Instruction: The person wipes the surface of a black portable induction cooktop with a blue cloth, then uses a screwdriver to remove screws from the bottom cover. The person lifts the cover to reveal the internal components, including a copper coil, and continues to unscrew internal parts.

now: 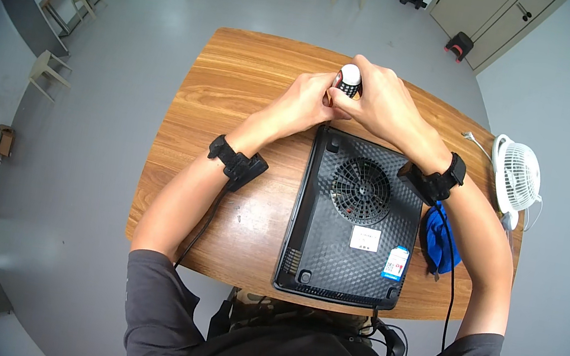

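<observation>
My left hand [308, 97] and my right hand [379, 102] meet near the table's far edge, fingers closed around a small container [349, 79] with a white rounded top and a black-and-white dotted side with some red. Fingers cover its lower part. Just nearer to me, a black induction cooker [339, 262] lies upside down, with its round fan grille [360, 191], corner feet and two labels facing up. Tiny dark bits [239, 217], too small to identify, are on the wood left of it.
The wooden table [199, 103] also bears a blue cloth-like item [441, 238] right of the cooker. A white fan [519, 177] stands by the right edge. Cables trail from bands on both my wrists. Stools [50, 72] and a door [488, 20] are farther off.
</observation>
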### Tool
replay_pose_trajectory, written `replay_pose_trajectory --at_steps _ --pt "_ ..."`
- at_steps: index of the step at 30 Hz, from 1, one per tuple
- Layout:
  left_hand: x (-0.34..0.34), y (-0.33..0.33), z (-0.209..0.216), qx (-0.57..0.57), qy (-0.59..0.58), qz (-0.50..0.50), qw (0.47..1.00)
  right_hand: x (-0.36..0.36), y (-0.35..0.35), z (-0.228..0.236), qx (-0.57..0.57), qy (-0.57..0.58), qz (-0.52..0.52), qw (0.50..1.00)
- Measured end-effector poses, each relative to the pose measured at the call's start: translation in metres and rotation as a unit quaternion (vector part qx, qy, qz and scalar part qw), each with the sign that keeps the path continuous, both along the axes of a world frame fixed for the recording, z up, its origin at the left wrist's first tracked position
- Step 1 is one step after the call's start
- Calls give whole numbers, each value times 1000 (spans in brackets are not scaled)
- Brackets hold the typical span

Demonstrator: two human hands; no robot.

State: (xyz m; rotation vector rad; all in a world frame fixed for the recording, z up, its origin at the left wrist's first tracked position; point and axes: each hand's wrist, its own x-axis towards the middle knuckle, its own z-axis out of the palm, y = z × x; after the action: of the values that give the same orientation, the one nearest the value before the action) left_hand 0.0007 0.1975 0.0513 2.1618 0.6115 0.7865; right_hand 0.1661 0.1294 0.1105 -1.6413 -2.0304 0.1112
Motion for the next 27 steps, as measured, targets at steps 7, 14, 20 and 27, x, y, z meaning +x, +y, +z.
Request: replay_pose_trajectory --at_steps 7,14,20,27 --pt "2 -1 1 -4 4 1 1000 3 1 -3 12 -9 6 1000" --pt "0 0 0 -4 4 3 1000 0 -2 2 -1 -8 8 1000" --pt "1 -1 -1 1 18 8 1000 0 -2 0 4 -8 17 1000" --pt "2 0 -4 11 15 0 1000 2 -1 -2 4 -8 17 1000"
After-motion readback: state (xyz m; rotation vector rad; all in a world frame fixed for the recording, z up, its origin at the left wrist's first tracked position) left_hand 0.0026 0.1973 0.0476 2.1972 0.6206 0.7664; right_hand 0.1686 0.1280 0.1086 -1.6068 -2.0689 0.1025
